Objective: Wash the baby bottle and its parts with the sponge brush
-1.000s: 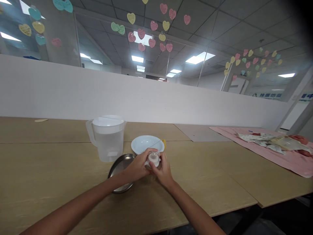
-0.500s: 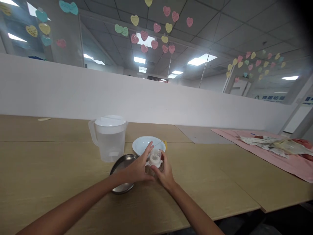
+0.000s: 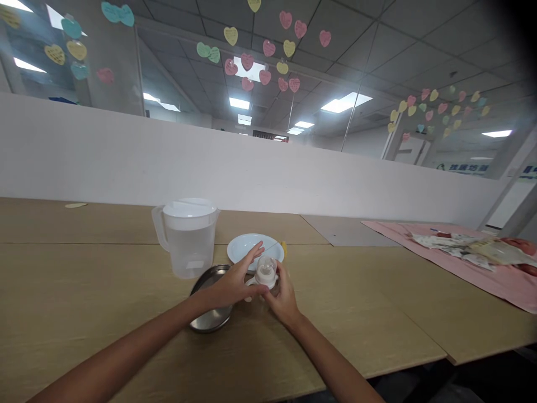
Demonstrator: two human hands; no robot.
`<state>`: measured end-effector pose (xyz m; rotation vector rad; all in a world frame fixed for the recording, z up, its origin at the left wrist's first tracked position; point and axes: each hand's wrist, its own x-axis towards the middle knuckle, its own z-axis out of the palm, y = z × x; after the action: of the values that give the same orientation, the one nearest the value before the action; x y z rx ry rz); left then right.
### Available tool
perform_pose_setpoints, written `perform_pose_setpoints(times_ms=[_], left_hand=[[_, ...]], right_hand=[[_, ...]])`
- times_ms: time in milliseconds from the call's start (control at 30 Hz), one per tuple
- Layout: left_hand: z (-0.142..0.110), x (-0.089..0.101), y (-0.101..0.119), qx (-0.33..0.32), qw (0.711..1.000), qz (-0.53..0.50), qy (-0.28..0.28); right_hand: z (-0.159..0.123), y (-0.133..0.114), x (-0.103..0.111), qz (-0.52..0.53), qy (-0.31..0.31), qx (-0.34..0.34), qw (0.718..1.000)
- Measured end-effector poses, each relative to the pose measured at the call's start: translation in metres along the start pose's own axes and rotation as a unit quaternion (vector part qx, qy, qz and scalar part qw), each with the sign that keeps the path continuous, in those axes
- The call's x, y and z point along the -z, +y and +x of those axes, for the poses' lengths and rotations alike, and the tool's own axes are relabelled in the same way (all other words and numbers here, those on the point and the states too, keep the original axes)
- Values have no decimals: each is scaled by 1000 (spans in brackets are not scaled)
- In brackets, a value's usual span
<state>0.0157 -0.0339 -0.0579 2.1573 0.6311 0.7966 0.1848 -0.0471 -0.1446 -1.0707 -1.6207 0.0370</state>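
Note:
My right hand [image 3: 284, 296] is closed around a small clear baby bottle [image 3: 266, 272], which has a silicone teat and a white collar with side handles. The bottle's lower part is hidden by my fingers. My left hand [image 3: 230, 286] lies just left of it, fingers spread and pointing up and to the right. Its fingertips touch the white handle on that side. Both hands hover over the wooden table [image 3: 104, 291], in front of a white plate [image 3: 245, 246].
A lidded plastic pitcher [image 3: 187, 240] holding clear liquid stands left of the plate. A steel dish [image 3: 210, 323] lies under my left wrist. To the right, a pink cloth [image 3: 436, 258] carries several packets [image 3: 474, 243]. A low white partition backs the table.
My left hand has slid down and left along the bottle, its fingers opening away from the teat. The view has shifted slightly since the oldest frame; the pitcher and plate have not moved.

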Motion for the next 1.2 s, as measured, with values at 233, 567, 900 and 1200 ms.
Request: perform_pose_setpoints(times_ms=[233, 567, 900, 1200], left_hand=[[1, -6, 5, 22, 996, -85, -1], [0, -9, 2, -3, 998, -10, 67], [4, -17, -6, 20, 978, -170, 120], [16, 14, -32, -60, 952, 180, 241]], right_hand=[[3, -6, 3, -29, 4, -29, 999], [7, -7, 4, 19, -19, -43, 999], [7, -15, 5, 19, -25, -35, 999], [8, -11, 2, 15, -21, -35, 999]])
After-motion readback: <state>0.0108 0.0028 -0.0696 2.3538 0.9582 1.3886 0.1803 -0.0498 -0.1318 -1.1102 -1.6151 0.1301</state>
